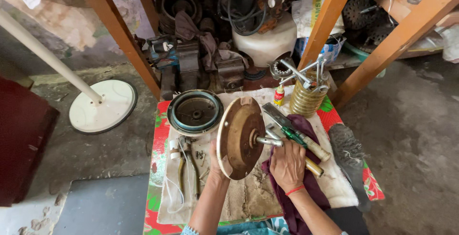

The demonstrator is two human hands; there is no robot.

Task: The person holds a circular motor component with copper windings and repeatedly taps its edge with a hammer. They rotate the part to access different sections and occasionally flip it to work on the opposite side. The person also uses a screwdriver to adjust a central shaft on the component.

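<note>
- A round brown metal cover with a protruding steel shaft stands on edge between both hands.
- The left hand supports its lower rim from behind; how far its fingers close is hidden.
- The right hand is curled shut around a maroon cloth just beside the shaft.
- Beyond the right hand lie a green-handled screwdriver and a file.
- Beyond the left hand sits a round motor housing; pliers lie left of it.

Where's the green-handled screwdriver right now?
In the head view, the green-handled screwdriver lies on the purple cloth right of the round disc, just above the right hand and beside the wooden-handled tools.
</note>
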